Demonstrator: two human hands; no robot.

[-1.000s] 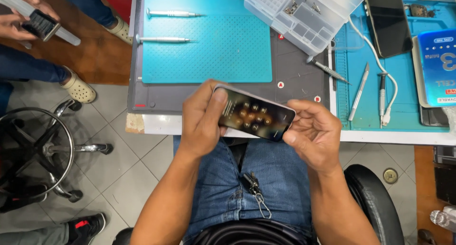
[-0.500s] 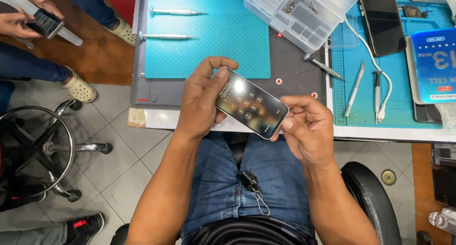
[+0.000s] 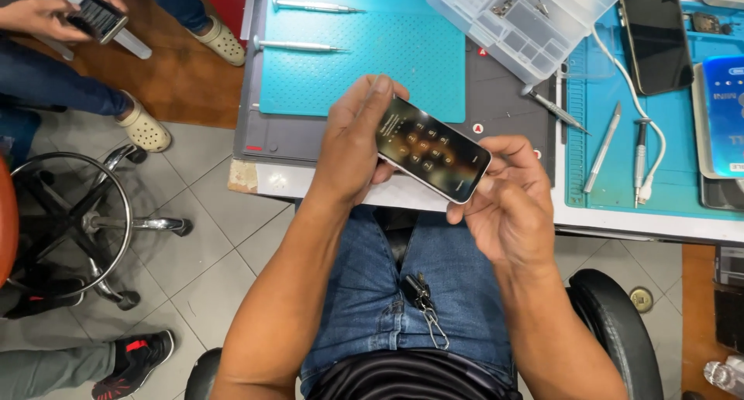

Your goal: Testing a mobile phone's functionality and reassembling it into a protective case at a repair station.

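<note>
I hold a white-edged smartphone (image 3: 430, 148) with a lit screen showing a keypad, tilted over the near edge of the workbench (image 3: 271, 179). My left hand (image 3: 353, 140) grips its upper left end, fingers curled over the top. My right hand (image 3: 504, 194) supports its lower right end from beneath, fingers wrapped under the edge. The phone hangs above my lap in blue jeans.
A teal work mat (image 3: 364, 51) with two screwdrivers (image 3: 298, 45) lies ahead. A clear parts organiser (image 3: 527, 16), a dark phone (image 3: 657, 36), tweezers (image 3: 603, 148) and a white cable (image 3: 647, 129) sit right. Another person's hands hold a phone (image 3: 93, 16) at top left. A stool (image 3: 70, 222) stands left.
Both hands have lifted the phone slightly forward toward the bench and tilted it steeper. The screen now shows a keypad rather than icons.
</note>
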